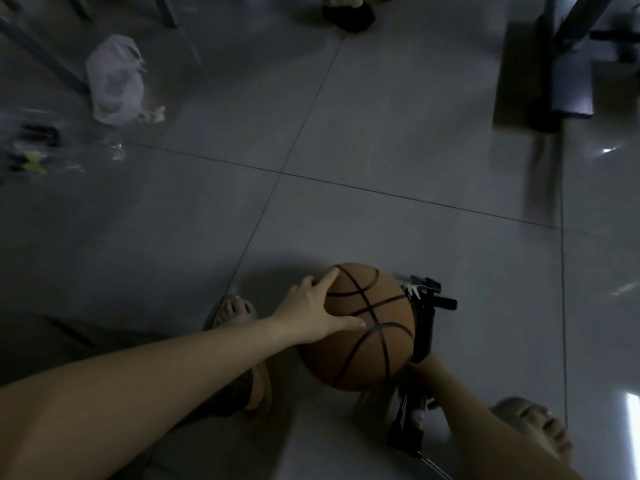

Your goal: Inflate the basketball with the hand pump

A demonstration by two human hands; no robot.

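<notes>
An orange-brown basketball with black seams sits on the grey tiled floor, low in the view. My left hand rests on its left side with fingers spread and straight. A black hand pump leans against the ball's right side, its foot pieces pointing away from me. My right hand reaches in from the lower right and grips the pump's barrel just behind the ball, which hides its fingers in part. Below that hand the pump's blurred dark lower part and a thin rod show.
My sandalled feet stand left and right of the ball. A white plastic bag and small scattered items lie at the far left. Dark furniture legs stand at the far right, another person's dark shoe at the top.
</notes>
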